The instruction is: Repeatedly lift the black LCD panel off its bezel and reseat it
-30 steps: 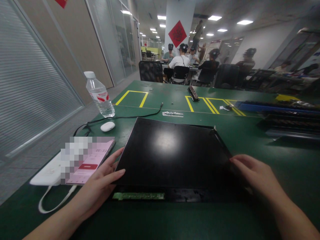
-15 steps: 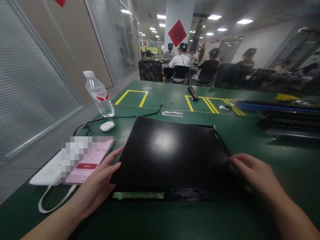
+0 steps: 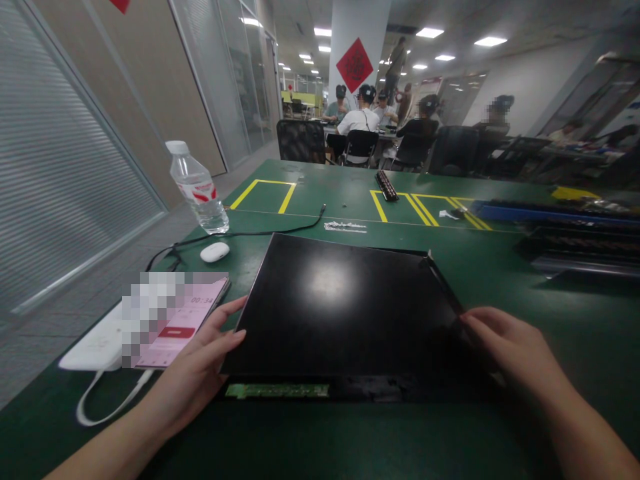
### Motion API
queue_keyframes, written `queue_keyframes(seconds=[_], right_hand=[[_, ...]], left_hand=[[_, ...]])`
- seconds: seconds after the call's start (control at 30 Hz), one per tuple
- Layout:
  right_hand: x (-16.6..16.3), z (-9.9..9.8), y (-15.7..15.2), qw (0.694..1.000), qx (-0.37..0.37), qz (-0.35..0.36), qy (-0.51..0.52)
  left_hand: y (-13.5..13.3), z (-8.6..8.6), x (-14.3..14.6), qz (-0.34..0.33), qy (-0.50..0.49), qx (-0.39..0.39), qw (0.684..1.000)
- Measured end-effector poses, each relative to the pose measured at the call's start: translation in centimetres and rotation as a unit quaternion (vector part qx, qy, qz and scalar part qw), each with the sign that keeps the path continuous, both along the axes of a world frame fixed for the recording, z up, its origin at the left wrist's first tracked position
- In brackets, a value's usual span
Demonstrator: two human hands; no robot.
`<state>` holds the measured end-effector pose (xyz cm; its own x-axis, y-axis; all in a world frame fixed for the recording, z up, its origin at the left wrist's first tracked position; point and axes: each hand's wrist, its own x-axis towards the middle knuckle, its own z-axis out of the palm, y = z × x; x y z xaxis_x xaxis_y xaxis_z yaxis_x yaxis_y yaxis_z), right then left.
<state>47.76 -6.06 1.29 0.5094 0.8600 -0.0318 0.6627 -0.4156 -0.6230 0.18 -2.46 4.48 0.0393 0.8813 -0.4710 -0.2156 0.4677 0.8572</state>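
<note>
Spanning the view, one green tabletop (image 3: 500,280) is cut off at every side. One black panel (image 3: 340,307) is laid at its near middle, underside hidden. The left hand (image 3: 195,373) is closed on the panel's left edge. The right hand (image 3: 510,350) is laid over the right edge, fingertips lost in the dark, so its grip cannot be told. Leftward, one water bottle (image 3: 197,190), one part-blurred phone (image 3: 185,320) and one white earbud case (image 3: 215,252) are set.

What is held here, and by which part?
The black panel: left hand grips its near-left edge, right hand its near-right edge.
</note>
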Motion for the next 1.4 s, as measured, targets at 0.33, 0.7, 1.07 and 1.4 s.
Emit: queue_keyframes(seconds=[0.33,0.7,1.07,1.4], right_hand=[[0.1,-0.1,0.1,1.0,-0.001,-0.011,-0.002],[0.8,-0.5,0.0,0.999,-0.014,-0.033,0.038],[0.4,-0.3,0.1,0.997,-0.008,-0.049,0.066],[0.7,-0.2,0.2,0.995,-0.008,-0.042,0.091]], left_hand=[[0.3,-0.1,-0.3,-0.009,-0.016,-0.014,1.0],[0.2,-1.0,-0.2,0.023,-0.012,0.008,1.0],[0.8,-1.7,-1.6,-0.022,0.065,0.065,0.996],[1.6,-3.5,-3.0,-0.062,0.228,0.191,0.953]])
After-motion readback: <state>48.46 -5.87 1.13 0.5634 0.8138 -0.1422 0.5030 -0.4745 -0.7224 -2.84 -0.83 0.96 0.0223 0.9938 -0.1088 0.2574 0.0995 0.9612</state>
